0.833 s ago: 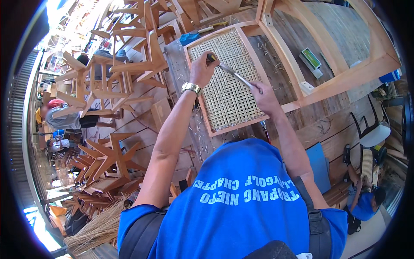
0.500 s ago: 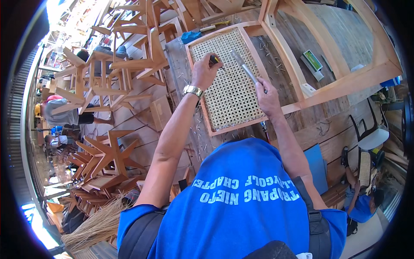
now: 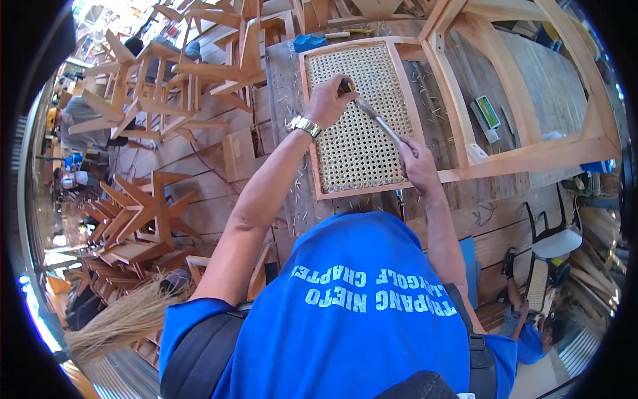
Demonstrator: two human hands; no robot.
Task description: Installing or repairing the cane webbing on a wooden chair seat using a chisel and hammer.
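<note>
A rectangular wooden frame (image 3: 407,100) filled with woven cane webbing (image 3: 352,159) lies flat on the worktable. Above its middle, my left hand (image 3: 325,103) is closed round a short tool with a black and yellow handle (image 3: 346,86); its tip is hidden. My right hand (image 3: 420,167) grips what looks like a hammer (image 3: 384,125) with a metal shaft, slanting up and left over the cane. The hammer's far end is beside my left fingers, and I cannot tell whether it touches the tool.
A large wooden chair frame (image 3: 531,163) stands at the right, with a green-and-white box (image 3: 486,114) inside its outline. Thin offcuts litter the worktable (image 3: 292,159). Stacked wooden chair parts (image 3: 146,219) fill the left. A person in blue (image 3: 533,342) sits at lower right, another stands far left.
The hammer's far end has come down and left to my left hand. My left hand has shifted slightly right in the picture, as has the cane panel; the whole view has shifted.
</note>
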